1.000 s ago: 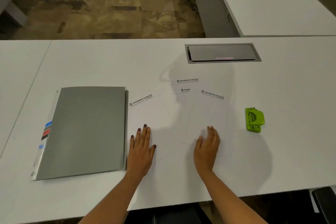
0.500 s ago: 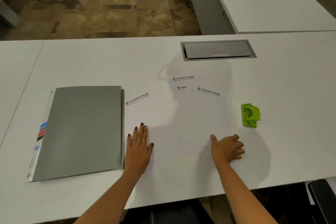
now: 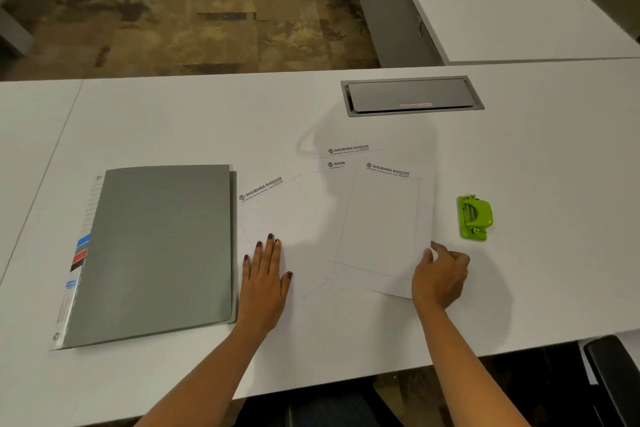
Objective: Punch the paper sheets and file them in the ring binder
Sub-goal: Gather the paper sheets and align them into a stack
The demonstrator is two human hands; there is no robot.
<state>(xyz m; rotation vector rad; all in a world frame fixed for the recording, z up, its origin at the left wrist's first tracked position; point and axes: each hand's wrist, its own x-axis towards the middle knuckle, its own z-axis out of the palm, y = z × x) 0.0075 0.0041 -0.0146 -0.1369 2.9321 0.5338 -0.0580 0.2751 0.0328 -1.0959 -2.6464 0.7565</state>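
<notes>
On the white desk (image 3: 173,121) lie fanned letterhead sheets (image 3: 381,218), left hand (image 3: 266,274) flat, right hand (image 3: 441,274) pinching one's edge.

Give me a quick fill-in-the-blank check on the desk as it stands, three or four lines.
1. The ring binder lies ____, its grey cover down.
2. The green hole punch sits to the ____ of the paper sheets.
3. The left hand rests ____ on the leftmost sheet.
4. The right hand is at the rightmost sheet's lower ____ corner.

Missing words: closed; right; flat; right

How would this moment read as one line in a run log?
left hand flat on sheet | right hand at rightmost sheet's corner | binder closed | punch untouched
</notes>
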